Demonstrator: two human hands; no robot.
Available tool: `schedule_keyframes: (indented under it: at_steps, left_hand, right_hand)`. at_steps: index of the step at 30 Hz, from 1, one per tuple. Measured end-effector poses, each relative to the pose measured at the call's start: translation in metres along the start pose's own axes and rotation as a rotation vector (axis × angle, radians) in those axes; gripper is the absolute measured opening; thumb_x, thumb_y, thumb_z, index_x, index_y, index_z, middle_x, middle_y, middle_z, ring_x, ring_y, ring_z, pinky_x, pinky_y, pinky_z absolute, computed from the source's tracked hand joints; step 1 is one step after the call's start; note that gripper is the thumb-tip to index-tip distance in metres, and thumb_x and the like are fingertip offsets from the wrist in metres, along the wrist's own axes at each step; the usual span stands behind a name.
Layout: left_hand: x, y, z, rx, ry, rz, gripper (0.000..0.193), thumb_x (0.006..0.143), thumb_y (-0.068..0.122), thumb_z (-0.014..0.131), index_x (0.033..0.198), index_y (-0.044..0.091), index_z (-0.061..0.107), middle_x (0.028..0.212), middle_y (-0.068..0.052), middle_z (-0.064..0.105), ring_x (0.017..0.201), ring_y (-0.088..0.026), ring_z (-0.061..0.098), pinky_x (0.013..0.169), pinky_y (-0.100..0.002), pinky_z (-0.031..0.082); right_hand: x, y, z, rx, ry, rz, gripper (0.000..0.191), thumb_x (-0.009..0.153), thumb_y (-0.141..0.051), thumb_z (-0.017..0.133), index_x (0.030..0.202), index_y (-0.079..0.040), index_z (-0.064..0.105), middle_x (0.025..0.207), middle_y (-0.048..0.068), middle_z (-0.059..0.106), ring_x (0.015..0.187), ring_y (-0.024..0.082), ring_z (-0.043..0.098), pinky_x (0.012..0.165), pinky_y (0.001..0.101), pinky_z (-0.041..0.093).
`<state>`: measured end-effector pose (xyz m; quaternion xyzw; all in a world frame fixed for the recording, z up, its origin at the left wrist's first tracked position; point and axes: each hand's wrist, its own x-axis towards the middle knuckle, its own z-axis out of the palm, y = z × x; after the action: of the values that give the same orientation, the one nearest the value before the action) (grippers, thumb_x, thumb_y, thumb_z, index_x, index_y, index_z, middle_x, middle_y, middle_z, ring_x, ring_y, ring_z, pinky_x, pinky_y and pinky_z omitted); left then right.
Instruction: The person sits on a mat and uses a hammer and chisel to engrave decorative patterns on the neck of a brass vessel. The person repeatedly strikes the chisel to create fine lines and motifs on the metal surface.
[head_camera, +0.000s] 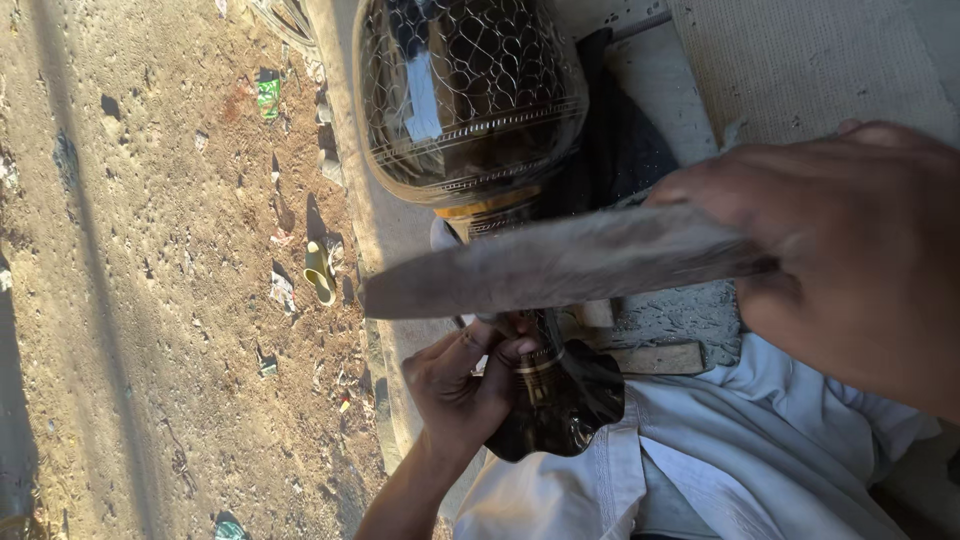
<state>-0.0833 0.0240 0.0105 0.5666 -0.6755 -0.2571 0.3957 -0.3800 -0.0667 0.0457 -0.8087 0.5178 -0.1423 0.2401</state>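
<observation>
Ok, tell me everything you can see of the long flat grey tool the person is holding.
The flat tool is a long, dull grey blade-like bar, looking like worn metal with streaky marks. It lies nearly level across the middle of the view, narrowing to a blunt rounded end on the picture's left. The right hand wraps its other end, hiding any handle. It passes above the left hand, which holds a dark glossy ornament. Contact with that is unclear.
</observation>
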Motion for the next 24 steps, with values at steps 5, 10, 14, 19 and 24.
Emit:
schedule_keyframes:
  at_steps: [5,10,14,19,24]
  left_hand:
    - [0.001,-0.005,-0.001,0.089,-0.065,0.053,0.032,0.087,-0.004,0.08,0.116,0.006,0.073,0.089,-0.01,0.078,0.075,-0.011,0.077,0.065,-0.022,0.059]
    - [0.003,-0.008,0.004,0.041,-0.103,0.03,0.049,0.09,-0.008,0.074,0.136,0.006,0.065,0.093,-0.011,0.08,0.081,-0.013,0.079,0.069,-0.023,0.063]
    - [0.003,-0.006,0.01,0.02,-0.061,0.091,0.049,0.092,-0.007,0.077,0.137,0.008,0.063,0.101,-0.013,0.079,0.088,-0.015,0.079,0.073,-0.025,0.064]
    - [0.01,0.005,0.012,0.233,-0.117,0.102,0.048,0.085,-0.003,0.082,0.129,0.009,0.07,0.091,-0.01,0.079,0.074,-0.014,0.077,0.064,-0.025,0.06]
    - [0.025,0.022,0.012,0.25,-0.288,0.038,0.047,0.084,-0.004,0.075,0.13,0.007,0.069,0.097,-0.009,0.079,0.079,-0.018,0.079,0.066,-0.029,0.063]
  right_hand:
    - [-0.006,0.004,0.004,-0.291,-0.049,-0.052,0.062,0.059,-0.014,0.081,0.12,-0.019,0.072,0.1,-0.001,0.078,0.089,0.017,0.074,0.089,0.0443,0.047]
    - [-0.007,0.019,0.014,-0.179,0.118,-0.057,0.057,0.063,-0.004,0.078,0.12,-0.011,0.071,0.108,0.005,0.078,0.095,0.019,0.075,0.088,0.0391,0.047]
    - [-0.01,0.027,0.017,0.298,0.0,0.148,0.058,0.076,-0.004,0.076,0.132,-0.015,0.067,0.099,0.004,0.077,0.077,0.011,0.077,0.076,0.0333,0.056]
    - [-0.018,0.038,0.032,0.019,0.159,-0.062,0.054,0.067,-0.005,0.075,0.12,-0.011,0.07,0.094,0.008,0.078,0.084,0.02,0.077,0.079,0.0449,0.057]
    - [-0.036,0.055,0.054,0.083,0.018,0.102,0.049,0.073,-0.011,0.08,0.122,-0.011,0.071,0.09,0.006,0.078,0.077,0.015,0.076,0.078,0.0395,0.056]
